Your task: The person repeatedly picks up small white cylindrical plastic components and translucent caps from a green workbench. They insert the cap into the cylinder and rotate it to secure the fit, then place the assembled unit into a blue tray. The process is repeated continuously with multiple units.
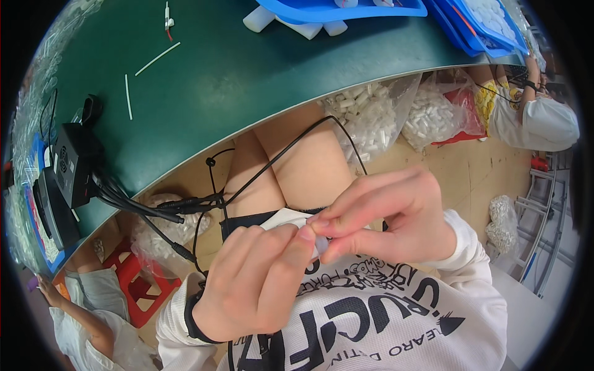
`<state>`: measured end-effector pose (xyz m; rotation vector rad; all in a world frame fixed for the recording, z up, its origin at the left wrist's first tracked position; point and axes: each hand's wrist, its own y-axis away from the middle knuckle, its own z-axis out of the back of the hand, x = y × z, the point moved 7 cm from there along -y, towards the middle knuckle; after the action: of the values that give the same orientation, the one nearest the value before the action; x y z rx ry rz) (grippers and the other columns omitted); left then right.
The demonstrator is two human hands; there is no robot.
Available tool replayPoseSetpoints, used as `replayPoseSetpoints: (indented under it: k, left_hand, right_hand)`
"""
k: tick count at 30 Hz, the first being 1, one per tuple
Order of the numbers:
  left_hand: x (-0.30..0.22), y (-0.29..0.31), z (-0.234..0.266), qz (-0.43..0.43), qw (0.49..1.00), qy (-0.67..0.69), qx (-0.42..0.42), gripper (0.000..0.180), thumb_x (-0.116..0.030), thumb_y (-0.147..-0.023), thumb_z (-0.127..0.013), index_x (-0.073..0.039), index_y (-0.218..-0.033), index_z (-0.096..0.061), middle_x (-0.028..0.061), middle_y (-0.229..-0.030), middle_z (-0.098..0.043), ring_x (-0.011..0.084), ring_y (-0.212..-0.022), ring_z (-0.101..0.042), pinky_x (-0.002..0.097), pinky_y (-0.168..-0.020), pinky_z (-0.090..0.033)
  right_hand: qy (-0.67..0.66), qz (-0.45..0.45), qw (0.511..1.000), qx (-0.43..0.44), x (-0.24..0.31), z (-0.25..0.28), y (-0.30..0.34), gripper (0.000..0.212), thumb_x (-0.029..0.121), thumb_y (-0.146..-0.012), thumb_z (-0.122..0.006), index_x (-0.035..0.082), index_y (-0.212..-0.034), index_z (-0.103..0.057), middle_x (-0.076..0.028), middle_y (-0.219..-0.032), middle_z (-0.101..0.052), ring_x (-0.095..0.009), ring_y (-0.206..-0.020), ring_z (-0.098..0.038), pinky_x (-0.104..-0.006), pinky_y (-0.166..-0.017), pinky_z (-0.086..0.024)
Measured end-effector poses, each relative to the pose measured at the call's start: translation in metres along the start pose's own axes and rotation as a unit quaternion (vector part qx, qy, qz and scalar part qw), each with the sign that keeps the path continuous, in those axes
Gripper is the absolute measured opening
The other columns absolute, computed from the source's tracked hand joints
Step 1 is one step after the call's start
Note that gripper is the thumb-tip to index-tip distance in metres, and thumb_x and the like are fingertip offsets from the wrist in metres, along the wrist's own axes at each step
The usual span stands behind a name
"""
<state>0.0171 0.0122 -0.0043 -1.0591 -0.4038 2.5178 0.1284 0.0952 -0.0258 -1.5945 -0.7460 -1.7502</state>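
Translucent plastic is seen in the small piece (pixel 321 245), glossy plastic in the blue tray (pixel 359 13), smooth sheen on the surface (pixel 204 80).

From back here I make out one small piece (pixel 321 245): pale greyish white, looks slightly translucent, its visible edge rounded. Held in mid-air, pinched between the fingertips of the left hand (pixel 250 278) and right hand (pixel 396 216), both touching it. Fingers cover most of it; I can't read full outline or tilt. Just beyond the left knuckles I note a white patch (pixel 284 217), smooth; can't tell whether it joins the piece
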Motion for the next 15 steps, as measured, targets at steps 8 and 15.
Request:
replayPoseSetpoints:
  k: [8, 15]
  left_hand:
    - [0.014, 0.009, 0.000, 0.093, 0.987, 0.116, -0.065, 0.030, 0.002, -0.070, -0.064, 0.004, -0.098, -0.053, 0.0192, -0.093, -0.061, 0.0298, -0.060, -0.054, 0.0351, -0.054, -0.041]
    - [0.006, 0.005, -0.001, 0.019, 0.998, 0.040, -0.039, 0.027, 0.010, -0.070, -0.062, 0.005, -0.093, -0.048, 0.0233, -0.092, -0.059, 0.0305, -0.060, -0.054, 0.0325, -0.053, -0.041]
  right_hand:
    - [0.142, 0.179, 0.969, -0.090, 0.017, -0.018, 0.014, 0.033, 0.001, -0.072, -0.070, -0.006, -0.104, -0.062, -0.018, -0.094, -0.064, -0.026, -0.081, -0.065, -0.0390, -0.088, -0.050]
    - [0.183, 0.222, 0.952, -0.100, 0.017, -0.023, 0.023, 0.036, -0.001, -0.071, -0.070, -0.008, -0.105, -0.061, -0.020, -0.095, -0.064, -0.028, -0.087, -0.064, -0.0442, -0.091, -0.047]
